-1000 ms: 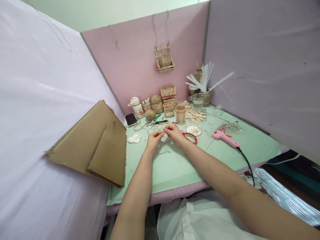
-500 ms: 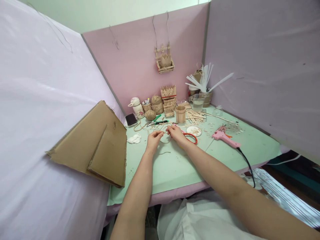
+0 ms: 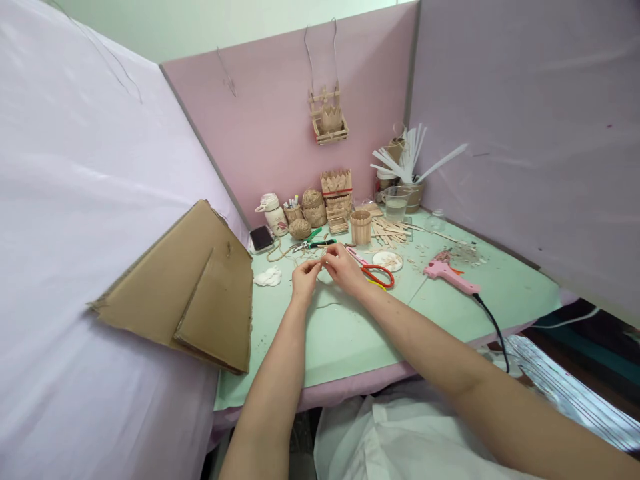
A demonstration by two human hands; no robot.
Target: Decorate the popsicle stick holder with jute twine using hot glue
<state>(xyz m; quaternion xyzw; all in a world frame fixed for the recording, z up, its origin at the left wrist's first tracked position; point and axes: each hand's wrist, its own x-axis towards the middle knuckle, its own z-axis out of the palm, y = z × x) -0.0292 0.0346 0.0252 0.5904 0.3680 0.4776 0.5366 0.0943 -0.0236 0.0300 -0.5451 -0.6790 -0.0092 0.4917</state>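
My left hand (image 3: 306, 279) and my right hand (image 3: 343, 268) meet over the middle of the table, fingertips pinched together. Thin twine runs between them, mostly covered by the fingers. Below lies a short loose piece of twine (image 3: 327, 305) on the green tabletop. Scissors with red handles (image 3: 381, 275) rest beside my right wrist, their blades hidden behind it. A pink cutter (image 3: 356, 256) lies just past my right hand. Green-and-black pliers (image 3: 315, 245) and a ball of twine (image 3: 300, 229) are beyond my left hand.
A cup of wooden sticks (image 3: 361, 228), loose sticks (image 3: 393, 232) and a white lid (image 3: 387, 261) stand or lie beyond my hands. To the right is a pink glue gun (image 3: 450, 275) with its cord. Folded cardboard (image 3: 220, 300) leans at the left.
My right hand has moved left and slightly up, closing the gap to my left hand. More of the scissors and the pink cutter shows now.
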